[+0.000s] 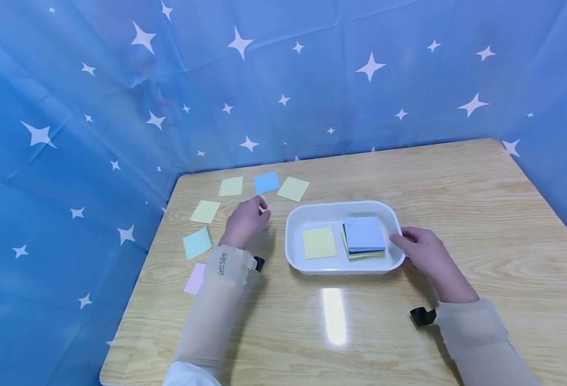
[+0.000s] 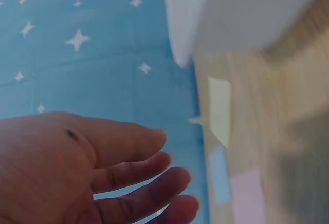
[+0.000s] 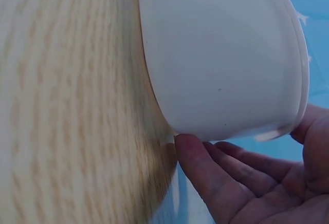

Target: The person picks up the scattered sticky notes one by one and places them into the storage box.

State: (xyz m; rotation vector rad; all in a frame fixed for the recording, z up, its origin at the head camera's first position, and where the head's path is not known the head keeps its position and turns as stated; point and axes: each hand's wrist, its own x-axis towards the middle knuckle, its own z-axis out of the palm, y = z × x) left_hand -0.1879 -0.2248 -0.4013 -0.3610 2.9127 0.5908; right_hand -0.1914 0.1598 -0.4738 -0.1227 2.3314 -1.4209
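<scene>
My left hand (image 1: 245,219) is above the table, its fingers loosely bent with nothing between them in the left wrist view. Partly hidden behind its fingertips lies a pink sticky note (image 2: 249,196). At the right end of a white plastic tray (image 1: 343,267), my right hand (image 1: 425,252) holds on with the thumb over the rim and fingers (image 3: 198,165) against the underside. Inside the tray, a yellow sticky note (image 1: 319,243) lies on the left, beside a stack of sticky notes (image 1: 364,234) with a blue one on top.
Around my left hand lie a blue note (image 1: 266,182), pale yellow notes (image 1: 293,189), a turquoise note (image 1: 198,243) and a lilac note (image 1: 194,279), which the left sleeve partly covers. A blue curtain (image 1: 312,80) with white stars borders the wooden table (image 1: 495,214) at the back and left.
</scene>
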